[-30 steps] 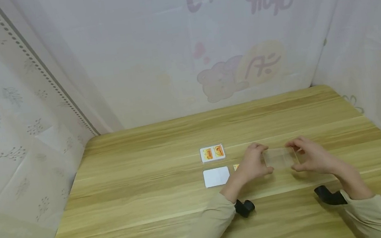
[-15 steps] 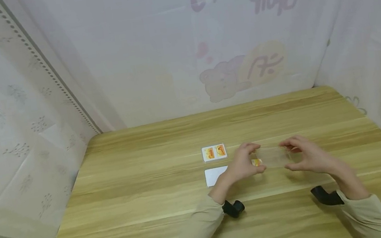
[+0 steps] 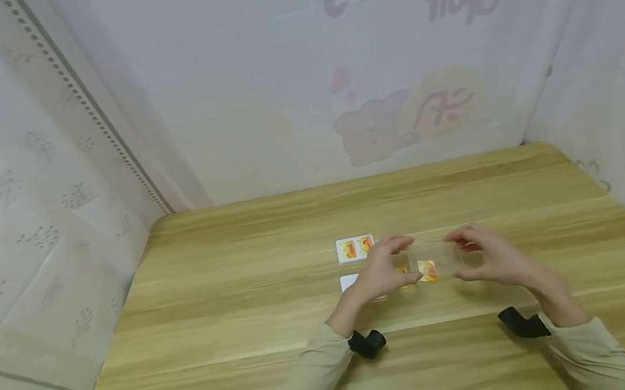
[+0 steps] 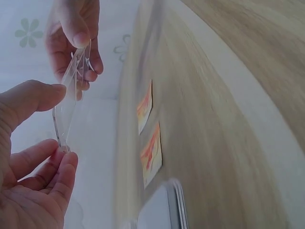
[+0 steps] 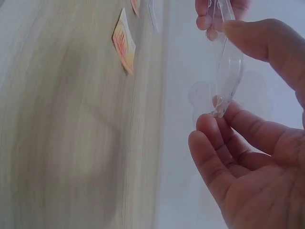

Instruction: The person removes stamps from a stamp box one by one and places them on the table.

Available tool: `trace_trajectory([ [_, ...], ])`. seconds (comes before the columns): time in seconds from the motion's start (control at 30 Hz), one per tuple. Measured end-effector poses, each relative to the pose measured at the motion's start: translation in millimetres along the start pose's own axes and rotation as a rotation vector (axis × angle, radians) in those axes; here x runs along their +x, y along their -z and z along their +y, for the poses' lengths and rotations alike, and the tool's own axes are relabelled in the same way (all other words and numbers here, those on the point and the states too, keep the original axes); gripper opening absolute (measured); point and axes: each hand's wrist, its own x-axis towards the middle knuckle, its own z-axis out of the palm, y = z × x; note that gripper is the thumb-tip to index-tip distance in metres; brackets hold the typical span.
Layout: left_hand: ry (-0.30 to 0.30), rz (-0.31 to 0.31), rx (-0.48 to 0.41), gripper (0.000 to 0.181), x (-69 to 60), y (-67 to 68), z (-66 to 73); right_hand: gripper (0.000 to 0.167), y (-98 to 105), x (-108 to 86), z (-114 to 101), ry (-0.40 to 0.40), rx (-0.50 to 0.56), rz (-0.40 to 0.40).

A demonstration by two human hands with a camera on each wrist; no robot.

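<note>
Between my two hands is a thin clear plastic case (image 3: 443, 255), held above the table. My left hand (image 3: 380, 271) pinches its left end between thumb and fingers. At the opposite end my right hand (image 3: 488, 255) grips it the same way; the right wrist view shows the case (image 5: 229, 71) edge-on there. Beneath, on the wood, lie two small orange-and-yellow picture pieces (image 4: 151, 153). One picture piece (image 3: 428, 270) shows through or beside the case; the other is partly behind my left hand.
Left of my hands, a card-sized case (image 3: 354, 249) with two orange pictures lies on the table (image 3: 237, 339). Nearer me sits a white rectangular card (image 3: 348, 281), partly covered by my left hand. Patterned curtains (image 3: 249, 84) rise behind the table and at both sides.
Both hands have moved left with the clear case, bringing it near the small picture pieces. My left hand now covers more of the white card.
</note>
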Motion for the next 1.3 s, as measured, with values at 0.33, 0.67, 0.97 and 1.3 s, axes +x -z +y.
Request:
trace_trajectory([
  [0.33, 0.004, 0.029, 0.013, 0.057, -15.1, 14.3, -2.7, 0.056, -13.3, 12.1, -7.5, 0.024, 0.034, -0.011],
  [0.67, 0.027, 0.049, 0.036, 0.056, -29.9, 27.4, -9.3, 0.052, -27.5, 25.4, -13.9, 0.046, 0.024, -0.028],
  [0.97, 0.02, 0.074, 0.037, 0.056, -44.1, 39.9, -12.6, 0.052, -41.2, 35.4, -19.9, 0.041, 0.04, -0.056],
  [1.3, 0.043, 0.099, 0.043, 0.055, -59.1, 50.9, -17.0, 0.053, -53.6, 46.8, -29.0, 0.028, 0.043, -0.09],
])
